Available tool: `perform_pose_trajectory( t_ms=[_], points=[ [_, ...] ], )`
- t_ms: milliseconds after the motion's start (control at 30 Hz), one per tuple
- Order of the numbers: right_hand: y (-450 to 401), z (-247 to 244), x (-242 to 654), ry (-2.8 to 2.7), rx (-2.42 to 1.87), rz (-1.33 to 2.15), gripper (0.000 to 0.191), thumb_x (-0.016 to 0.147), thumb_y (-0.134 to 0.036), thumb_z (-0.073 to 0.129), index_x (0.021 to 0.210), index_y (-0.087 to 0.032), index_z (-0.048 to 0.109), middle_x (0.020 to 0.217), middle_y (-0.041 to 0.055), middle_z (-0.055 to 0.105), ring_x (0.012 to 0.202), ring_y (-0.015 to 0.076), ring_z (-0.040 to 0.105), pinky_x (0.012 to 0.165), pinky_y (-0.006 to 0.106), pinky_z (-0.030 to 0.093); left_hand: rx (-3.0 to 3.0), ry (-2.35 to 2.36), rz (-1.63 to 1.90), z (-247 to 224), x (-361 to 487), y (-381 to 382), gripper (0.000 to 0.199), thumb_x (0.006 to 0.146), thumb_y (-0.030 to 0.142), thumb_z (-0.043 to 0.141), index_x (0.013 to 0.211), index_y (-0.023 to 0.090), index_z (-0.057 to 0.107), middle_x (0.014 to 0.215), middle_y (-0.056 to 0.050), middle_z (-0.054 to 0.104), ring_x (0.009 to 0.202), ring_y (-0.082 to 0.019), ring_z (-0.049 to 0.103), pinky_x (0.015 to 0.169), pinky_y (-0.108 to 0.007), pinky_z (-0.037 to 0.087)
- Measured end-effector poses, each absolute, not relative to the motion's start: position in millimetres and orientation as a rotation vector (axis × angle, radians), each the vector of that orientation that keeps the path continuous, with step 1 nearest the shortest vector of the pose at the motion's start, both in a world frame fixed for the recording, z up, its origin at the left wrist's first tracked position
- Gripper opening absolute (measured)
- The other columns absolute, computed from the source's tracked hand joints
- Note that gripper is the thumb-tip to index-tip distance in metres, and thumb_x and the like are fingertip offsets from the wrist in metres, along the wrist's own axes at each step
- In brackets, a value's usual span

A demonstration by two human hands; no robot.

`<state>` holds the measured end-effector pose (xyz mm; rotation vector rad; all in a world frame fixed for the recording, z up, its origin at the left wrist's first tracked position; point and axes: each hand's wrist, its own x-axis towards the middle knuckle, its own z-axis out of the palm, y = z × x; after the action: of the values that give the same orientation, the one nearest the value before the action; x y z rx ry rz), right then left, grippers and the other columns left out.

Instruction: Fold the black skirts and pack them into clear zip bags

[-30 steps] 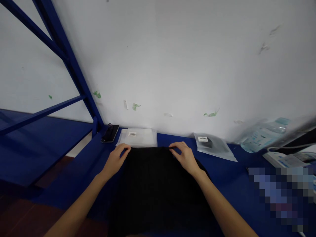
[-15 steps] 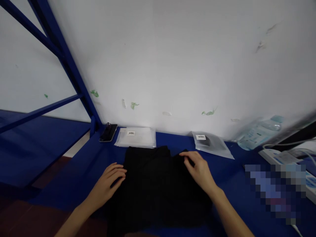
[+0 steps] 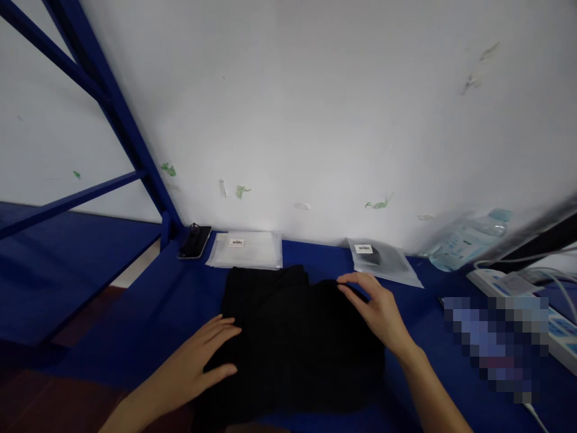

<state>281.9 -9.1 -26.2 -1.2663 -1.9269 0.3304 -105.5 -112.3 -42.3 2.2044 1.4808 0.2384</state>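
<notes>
A black cloth garment [image 3: 288, 349] lies spread on the blue table, with a folded upper edge near the middle. My left hand [image 3: 202, 361] rests on its left side, fingers apart and thumb spread, gripping nothing. At the garment's upper right edge, my right hand [image 3: 376, 307] pinches the black fabric between thumb and fingers.
Along the wall on the blue table [image 3: 148, 300] lie a phone [image 3: 195, 242], white plastic bags [image 3: 246, 251] and a labelled clear bag [image 3: 387, 261]. To the right are a water bottle [image 3: 471, 240], a power strip [image 3: 559, 340] and a blurred-out item [image 3: 491, 343].
My left hand has moved inward over the garment and its thumb has spread. The fabric's upper right edge has shifted, with my right hand slightly further right. The view has shifted a little.
</notes>
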Motion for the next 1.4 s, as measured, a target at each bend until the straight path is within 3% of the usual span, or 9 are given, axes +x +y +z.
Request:
perform_pose_trajectory(
  t_ms=[267,367,667,800,933,1033,1200,1300,1400],
  points=[
    [-51,-55,292,-2.059,-1.304,0.574,0.018,0.090,-0.040,0.060,0.101,-0.030,0.070,0.107,0.0034,0.071,0.117,0.0245,0.058,0.098,0.044,0.049,2.130,1.433,0.195,-40,-103,-124,0.071,0.076,0.055,0.073,0.139,0.039,0.047,0.154,-0.002,0.039,0.144,-0.033,0.026,0.114,-0.054,0.031],
    [-65,-48,300,-1.971,-1.301,0.542,0.019,0.089,-0.041,0.062,0.101,-0.028,0.070,0.106,0.0050,0.071,0.115,0.0248,0.059,0.095,0.042,0.051,2.093,1.400,0.142,-42,-102,-138,0.086,0.065,0.041,0.084,0.141,0.043,0.044,0.154,0.001,0.038,0.143,-0.034,0.029,0.113,-0.052,0.033],
    [-105,-60,331,-2.099,-1.392,0.570,0.022,0.081,-0.045,0.070,0.099,-0.033,0.072,0.111,0.0044,0.071,0.115,0.0277,0.060,0.091,0.042,0.056,2.114,1.371,0.224,-46,-115,-149,0.051,0.082,0.013,0.059,0.123,0.043,0.062,0.144,0.005,0.052,0.134,-0.025,0.046,0.109,-0.042,0.042],
    [-104,-62,330,-2.041,-1.378,0.586,0.017,0.088,-0.042,0.061,0.094,-0.032,0.073,0.104,0.0037,0.072,0.110,0.0263,0.062,0.089,0.041,0.056,2.057,1.360,0.352,-46,-118,-139,0.032,0.089,0.024,0.057,0.114,0.042,0.067,0.131,0.004,0.064,0.128,-0.024,0.054,0.106,-0.040,0.046],
    [-86,-41,325,-1.964,-1.392,0.581,0.022,0.090,-0.045,0.057,0.099,-0.030,0.071,0.102,0.0037,0.071,0.101,0.0232,0.064,0.088,0.036,0.054,1.869,1.530,0.609,-33,-116,-114,0.022,0.090,0.043,0.055,0.098,0.032,0.073,0.099,0.002,0.075,0.097,-0.025,0.070,0.087,-0.033,0.055],
    [-56,-30,319,-1.895,-1.434,0.523,0.031,0.091,-0.052,0.051,0.097,-0.027,0.069,0.097,0.0041,0.070,0.093,0.0218,0.066,0.084,0.034,0.052,1.760,1.764,0.776,-24,-111,-82,0.037,0.086,0.055,0.053,0.078,0.023,0.070,0.077,0.000,0.070,0.078,-0.026,0.068,0.069,-0.029,0.053],
    [-5,-46,309,-1.876,-1.594,0.338,0.051,0.083,-0.071,0.046,0.066,-0.024,0.060,0.073,0.0057,0.066,0.076,0.0251,0.061,0.074,0.040,0.049,1.854,1.894,0.795,-38,-102,-37,0.039,0.082,0.056,0.055,0.065,0.021,0.059,0.066,0.001,0.056,0.064,-0.020,0.057,0.063,-0.029,0.047],
    [3,-60,311,-1.850,-1.647,0.339,0.052,0.078,-0.073,0.050,0.063,-0.024,0.058,0.070,0.0060,0.065,0.073,0.0273,0.061,0.072,0.043,0.048,1.876,1.919,0.819,-51,-102,-30,0.029,0.080,0.050,0.060,0.083,0.021,0.062,0.078,0.000,0.057,0.068,-0.019,0.056,0.067,-0.030,0.047],
    [-6,-64,321,-1.810,-1.686,0.388,0.045,0.081,-0.067,0.051,0.081,-0.024,0.065,0.082,0.0062,0.071,0.079,0.0273,0.066,0.074,0.042,0.050,1.903,1.896,0.831,-55,-105,-32,0.036,0.082,0.046,0.059,0.110,0.023,0.061,0.097,-0.002,0.060,0.079,-0.020,0.058,0.076,-0.033,0.048]
  ],
)
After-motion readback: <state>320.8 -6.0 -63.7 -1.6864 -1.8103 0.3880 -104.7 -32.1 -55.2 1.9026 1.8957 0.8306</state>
